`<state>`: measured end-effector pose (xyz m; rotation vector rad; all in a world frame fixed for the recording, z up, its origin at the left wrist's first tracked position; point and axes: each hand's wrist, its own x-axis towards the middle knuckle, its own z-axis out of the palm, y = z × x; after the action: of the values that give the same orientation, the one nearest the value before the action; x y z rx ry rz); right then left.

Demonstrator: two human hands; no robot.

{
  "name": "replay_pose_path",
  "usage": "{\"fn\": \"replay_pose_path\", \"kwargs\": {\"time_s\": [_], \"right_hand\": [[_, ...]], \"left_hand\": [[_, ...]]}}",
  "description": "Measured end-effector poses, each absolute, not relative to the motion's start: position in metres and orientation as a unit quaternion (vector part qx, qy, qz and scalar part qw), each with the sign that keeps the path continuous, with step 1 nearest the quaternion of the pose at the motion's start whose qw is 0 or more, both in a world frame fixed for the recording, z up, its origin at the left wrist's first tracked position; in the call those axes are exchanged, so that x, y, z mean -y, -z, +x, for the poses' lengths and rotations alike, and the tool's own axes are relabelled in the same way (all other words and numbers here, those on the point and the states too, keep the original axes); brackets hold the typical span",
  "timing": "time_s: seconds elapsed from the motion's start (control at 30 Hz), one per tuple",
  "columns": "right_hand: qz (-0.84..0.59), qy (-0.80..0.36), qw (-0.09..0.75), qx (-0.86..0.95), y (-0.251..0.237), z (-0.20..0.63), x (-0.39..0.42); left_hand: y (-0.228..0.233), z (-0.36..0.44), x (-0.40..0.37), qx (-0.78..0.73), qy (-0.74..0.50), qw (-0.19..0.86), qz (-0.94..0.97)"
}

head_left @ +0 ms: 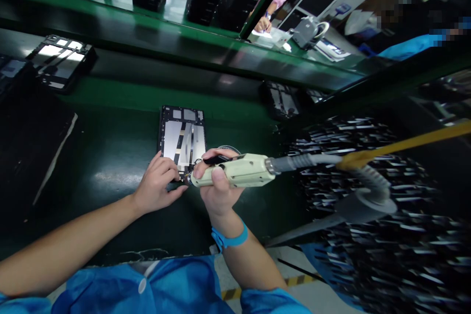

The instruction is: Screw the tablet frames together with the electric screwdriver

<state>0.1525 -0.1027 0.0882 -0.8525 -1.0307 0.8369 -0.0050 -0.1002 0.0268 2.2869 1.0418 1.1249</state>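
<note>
A tablet housing (pixel 168 137) with silver plates and dark ribbon cables lies on the green bench in front of me. My left hand (pixel 158 184) is at its near edge, fingers curled over the lower left corner and thumb stretched along the front. In my right hand (pixel 221 189) is a pale green electric screwdriver (pixel 250 170), held nearly level. Its tip points at the housing's near edge, close to my left fingertips; the bit and any screw there are hidden. A round dish (pixel 230 148) shows partly behind the screwdriver.
A grey cable and yellow strap (pixel 408 144) run right from the screwdriver. Many dark parts in a rack (pixel 368 255) stand at right. More housings (pixel 62 61) lie at far left and on the belt. Across the bench, a person in pink sleeves has a hand (pixel 263 24) near papers.
</note>
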Motion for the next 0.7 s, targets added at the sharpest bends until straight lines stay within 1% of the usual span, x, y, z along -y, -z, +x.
{"fn": "replay_pose_path", "kwargs": {"time_s": [0.2,0.7], "right_hand": [[-0.394,-0.379,0.683,0.485,-0.0814,0.1510,0.1040],[-0.404,-0.366,0.665,0.511,-0.0767,0.1514,0.1024]], "left_hand": [[-0.0251,-0.0052,0.0998,-0.380,-0.372,0.201,0.823],[-0.0238,-0.0050,0.0998,-0.381,-0.364,0.204,0.825]]}}
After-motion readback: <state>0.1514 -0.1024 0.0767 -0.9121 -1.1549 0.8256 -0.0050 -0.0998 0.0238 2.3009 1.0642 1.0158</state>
